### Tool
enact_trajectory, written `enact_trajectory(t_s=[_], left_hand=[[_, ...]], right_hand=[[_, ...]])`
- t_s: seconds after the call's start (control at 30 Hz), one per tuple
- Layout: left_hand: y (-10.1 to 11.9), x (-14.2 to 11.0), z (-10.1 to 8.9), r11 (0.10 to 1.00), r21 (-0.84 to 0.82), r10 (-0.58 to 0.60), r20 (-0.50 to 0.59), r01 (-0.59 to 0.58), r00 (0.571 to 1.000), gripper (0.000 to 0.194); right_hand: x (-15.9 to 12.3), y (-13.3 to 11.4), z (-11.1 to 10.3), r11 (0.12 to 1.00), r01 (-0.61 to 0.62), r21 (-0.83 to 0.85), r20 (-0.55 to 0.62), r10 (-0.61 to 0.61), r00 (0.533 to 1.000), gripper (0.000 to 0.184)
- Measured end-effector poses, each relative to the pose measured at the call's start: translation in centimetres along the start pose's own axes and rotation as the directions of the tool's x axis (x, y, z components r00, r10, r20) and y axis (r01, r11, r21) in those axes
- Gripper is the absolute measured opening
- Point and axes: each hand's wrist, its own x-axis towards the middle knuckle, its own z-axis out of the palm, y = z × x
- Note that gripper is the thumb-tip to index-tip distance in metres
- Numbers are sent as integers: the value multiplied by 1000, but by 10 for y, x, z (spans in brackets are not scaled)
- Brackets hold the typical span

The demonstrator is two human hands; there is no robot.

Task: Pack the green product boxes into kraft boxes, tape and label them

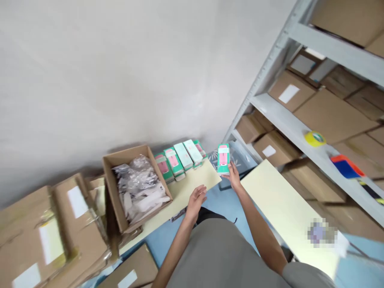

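Observation:
My right hand (pixel 232 175) grips the lower end of a small green box with a pink picture (pixel 223 157), held up past the corner of the cream table (pixel 196 181). By that table's front edge is my left hand (pixel 197 199), fingers slightly bent and apart, with nothing visible in it. Several similar boxes stand in a row along the wall, among them a green and pink box (pixel 174 159) and a paler mint box (pixel 183 155). Left of the row sits an open cardboard carton (pixel 166 192) filled with clear plastic and white paper scraps.
Large brown cartons (pixel 27 224) crowd the left side, and another carton (pixel 136 268) lies low in front. A grey shelf rack (pixel 288 116) full of boxes rises at right, holding a yellow tape roll (pixel 315 138). A second cream table (pixel 279 200) extends below it, beside a grey-blue bin (pixel 240 154).

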Motion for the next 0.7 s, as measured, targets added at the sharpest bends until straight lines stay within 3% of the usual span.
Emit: enact_trajectory(t_s=[0.17, 0.3, 0.47, 0.6, 0.7], left_hand=[[-27, -24, 80, 969, -159, -154, 201, 187, 967, 76], [-43, -38, 111, 938, -150, -241, 366, 312, 899, 78], [-53, -27, 150, 932, -79, -282, 451, 353, 847, 74], [-64, -10, 210, 939, -14, -285, 527, 344, 801, 72], [-81, 1, 263, 944, 11, -288, 514, 330, 808, 69]], right_hand=[[-106, -4, -57, 980, -105, 171, -66, 117, 991, 73], [-157, -2, -90, 977, -114, 183, -103, 134, 986, 72], [-163, 12, -129, 965, -76, 252, -245, 140, 959, 79], [-145, 18, -183, 947, -42, 319, -299, 143, 944, 83], [-128, 21, -236, 957, -18, 290, -312, 112, 943, 82]])
